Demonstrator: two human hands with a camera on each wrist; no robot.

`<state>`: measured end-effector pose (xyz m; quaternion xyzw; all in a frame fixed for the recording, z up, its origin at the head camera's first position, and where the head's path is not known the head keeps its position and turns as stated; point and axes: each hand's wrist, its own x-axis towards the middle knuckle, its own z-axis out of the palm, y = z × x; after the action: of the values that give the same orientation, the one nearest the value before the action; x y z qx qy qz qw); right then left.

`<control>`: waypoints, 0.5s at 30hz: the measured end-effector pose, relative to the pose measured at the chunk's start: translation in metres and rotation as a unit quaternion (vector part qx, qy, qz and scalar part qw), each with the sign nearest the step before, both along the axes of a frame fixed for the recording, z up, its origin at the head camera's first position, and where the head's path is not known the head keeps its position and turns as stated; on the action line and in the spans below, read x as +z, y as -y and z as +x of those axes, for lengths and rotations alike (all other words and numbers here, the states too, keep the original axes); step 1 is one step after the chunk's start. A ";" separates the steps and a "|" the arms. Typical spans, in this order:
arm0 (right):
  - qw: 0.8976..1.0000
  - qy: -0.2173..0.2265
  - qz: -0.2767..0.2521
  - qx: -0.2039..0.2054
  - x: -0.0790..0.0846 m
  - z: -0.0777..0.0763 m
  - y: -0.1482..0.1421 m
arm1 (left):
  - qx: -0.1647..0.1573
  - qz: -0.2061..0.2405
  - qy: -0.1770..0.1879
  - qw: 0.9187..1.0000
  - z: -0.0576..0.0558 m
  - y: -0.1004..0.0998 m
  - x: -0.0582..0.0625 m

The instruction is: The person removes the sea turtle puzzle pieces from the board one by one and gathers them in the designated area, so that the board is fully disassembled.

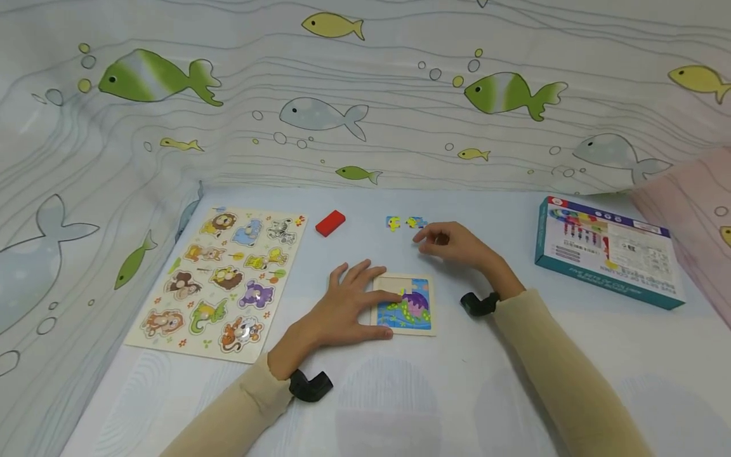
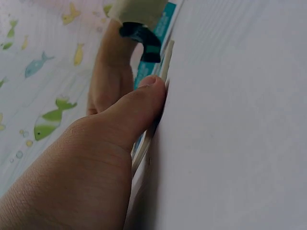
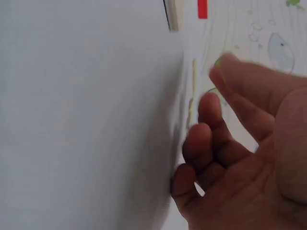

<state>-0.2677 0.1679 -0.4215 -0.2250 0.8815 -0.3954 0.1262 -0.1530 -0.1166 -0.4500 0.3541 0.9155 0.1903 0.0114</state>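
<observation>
My left hand (image 1: 348,304) lies spread over the left side of a small framed jigsaw puzzle (image 1: 400,284), its index fingertip on the picture of a purple and green creature. In the left wrist view the thumb (image 2: 144,98) touches the puzzle's edge. The upper left part of the frame shows bare backing. Beyond it, two loose jigsaw pieces, a left one (image 1: 393,223) and a right one (image 1: 415,222), lie on the table. Close to the right piece hovers my right hand (image 1: 457,244), fingers loosely bent; the right wrist view shows nothing held between them.
A large wooden animal puzzle board (image 1: 228,295) lies at the left. Behind the small puzzle is a red block (image 1: 330,223). A flat teal-edged box (image 1: 611,251) lies at the right. Fish-patterned cloth (image 1: 400,139) rises behind the table.
</observation>
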 end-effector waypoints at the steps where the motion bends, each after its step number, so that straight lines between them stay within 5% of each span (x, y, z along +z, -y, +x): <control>1: 1.000 0.004 -0.002 0.021 0.001 0.005 -0.001 | 0.001 0.001 0.001 1.000 0.000 0.000 0.000; 8: 0.995 0.011 0.003 0.099 0.002 0.034 0.000 | 0.004 0.012 0.003 1.000 0.000 0.002 0.000; 15: 0.986 0.000 0.073 0.150 0.009 0.047 0.003 | 0.001 0.013 0.002 1.000 -0.001 0.002 -0.001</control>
<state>-0.2210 0.1644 -0.4130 -0.3451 0.8641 -0.3068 0.2004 -0.1544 -0.1188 -0.4511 0.3528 0.9134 0.2030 0.0085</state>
